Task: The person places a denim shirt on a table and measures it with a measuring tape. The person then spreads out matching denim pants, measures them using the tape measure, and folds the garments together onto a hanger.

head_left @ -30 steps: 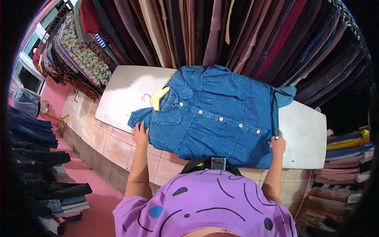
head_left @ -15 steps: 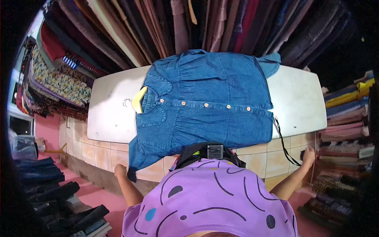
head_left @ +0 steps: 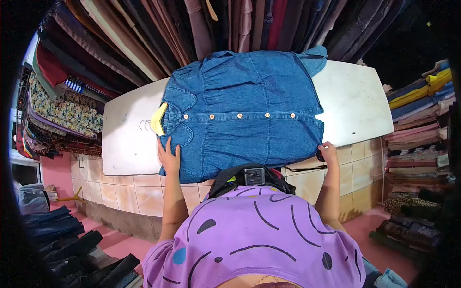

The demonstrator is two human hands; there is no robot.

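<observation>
Head view: denim shirt (head_left: 245,103) lengthwise between hands;
left hand (head_left: 169,158) spread at collar (head_left: 181,135); right hand (head_left: 329,152) grasping cord (head_left: 305,169) near hem (head_left: 321,132).

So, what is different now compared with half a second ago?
The left hand moved forward onto the denim garment, beside its collar; the near sleeve, then hanging out, no longer shows. The right hand came inward to the hem's near corner. The yellow hanger stays in the collar, buttons facing up.

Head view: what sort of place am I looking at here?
Probably a clothes shop or its stockroom: closely packed hanging clothes, folded piles at the right, and a denim garment with a yellow hanger at its collar.
</observation>
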